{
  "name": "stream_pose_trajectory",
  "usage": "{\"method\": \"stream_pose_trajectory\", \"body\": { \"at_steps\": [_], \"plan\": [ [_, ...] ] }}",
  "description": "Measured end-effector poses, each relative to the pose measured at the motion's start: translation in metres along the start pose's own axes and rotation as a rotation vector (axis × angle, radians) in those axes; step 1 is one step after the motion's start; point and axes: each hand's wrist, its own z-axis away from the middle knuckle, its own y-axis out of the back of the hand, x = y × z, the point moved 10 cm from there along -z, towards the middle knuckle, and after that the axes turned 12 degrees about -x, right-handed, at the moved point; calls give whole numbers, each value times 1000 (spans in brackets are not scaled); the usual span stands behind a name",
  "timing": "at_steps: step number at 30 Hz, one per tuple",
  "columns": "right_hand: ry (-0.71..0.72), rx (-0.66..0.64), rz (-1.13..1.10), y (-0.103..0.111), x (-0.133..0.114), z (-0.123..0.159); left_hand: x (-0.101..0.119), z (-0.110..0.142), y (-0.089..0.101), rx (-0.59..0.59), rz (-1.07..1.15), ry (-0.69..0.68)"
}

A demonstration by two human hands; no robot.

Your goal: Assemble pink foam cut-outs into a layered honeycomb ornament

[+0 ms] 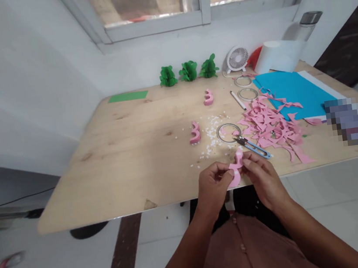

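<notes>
Both hands pinch one pink paper cutout (235, 178), curved like a numeral 3, over the table's front edge. My left hand (213, 186) grips its left side, thumb on top. My right hand (264, 176) holds the upper right side between thumb and fingers. Small pale patches show on the paper. Just beyond lie blue-handled thread snips (253, 147) and a roll of tape (229, 132) lying flat. A stack of similar pink cutouts (194, 133) rests left of the tape, and another pink stack (208, 97) sits farther back.
Pink paper scraps (268, 122) are heaped at right beside blue sheets (292, 92). White bits (210, 136) litter the middle of the wooden table (129, 158). Along the wall stand green paper shapes (188, 71) and a small white fan (237, 59). A white pen (238, 100) lies near more tape rolls.
</notes>
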Motion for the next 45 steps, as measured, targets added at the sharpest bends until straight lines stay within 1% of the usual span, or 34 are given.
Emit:
{"method": "stream_pose_trajectory", "body": {
  "at_steps": [5, 9, 12, 17, 19, 21, 25, 30, 32, 35, 37, 40, 45],
  "plan": [
    [-4, 55, 51, 2, -1, -1, 2, 2, -4, -23, 7, 5],
    [3, 59, 118, 2, -4, -1, 6, 1, -5, -14, -15, 2],
    [12, 49, 112, 0, -6, -1, 4, 1, -7, -30, -31, 24],
    [14, 53, 107, 0, -7, -1, 1, 4, -11, -62, 24, 60],
    [14, 56, 124, 0, -9, 0, 1, 4, -10, -43, 74, 64],
    [5, 35, 156, -3, -10, 0, 5, 4, -6, -5, 100, 41],
    [-11, -18, 204, -9, -11, 1, 15, 1, -3, 25, 51, -21],
    [-15, -34, 273, -7, -9, 0, 9, 1, -1, 44, 33, 34],
    [24, -19, 361, -5, -14, 2, 7, 1, 2, 66, 9, 42],
    [213, 76, 598, -4, -40, 10, 12, 2, 5, 94, -72, -6],
    [327, 83, 739, -13, -55, 17, 21, 3, 6, 105, -179, -77],
    [372, 12, 848, -26, -59, 21, 37, 7, 3, 112, -361, -200],
    [390, 30, 942, -30, -59, 23, 52, 13, -4, 109, -541, -315]
  ]
}}
